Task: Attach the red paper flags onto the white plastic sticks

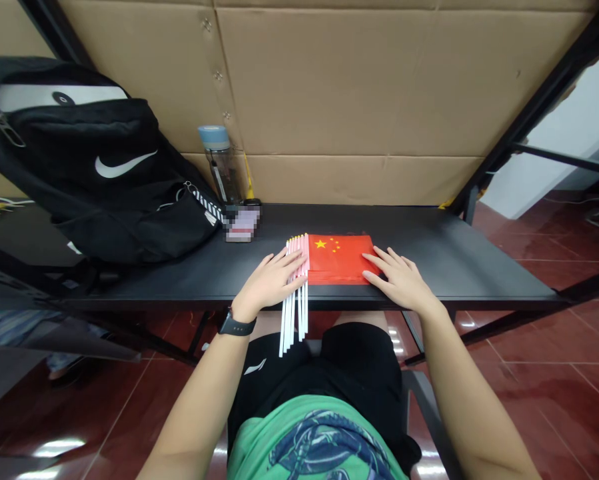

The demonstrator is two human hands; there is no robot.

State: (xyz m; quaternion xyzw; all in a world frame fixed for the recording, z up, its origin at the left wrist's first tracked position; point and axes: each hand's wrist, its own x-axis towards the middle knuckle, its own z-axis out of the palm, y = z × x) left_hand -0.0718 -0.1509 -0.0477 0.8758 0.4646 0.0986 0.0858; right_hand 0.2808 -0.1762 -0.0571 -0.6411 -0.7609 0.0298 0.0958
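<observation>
A stack of small red paper flags point(339, 259) with yellow stars lies flat on the black table point(444, 257), and its white plastic sticks point(293, 320) run toward me past the table's front edge. My left hand point(269, 283) rests palm down across the sticks, with its fingertips reaching the flag's left edge. A black wristband point(237, 325) circles that wrist. My right hand point(396, 280) lies flat with spread fingers, touching the flag's lower right corner. Neither hand closes around anything.
A large black backpack point(94, 173) with a white swoosh fills the table's left end. Behind it stand a clear bottle with a blue cap point(220, 163) and a blurred small object point(242, 223). Cardboard covers the wall behind. Red tile floor lies below.
</observation>
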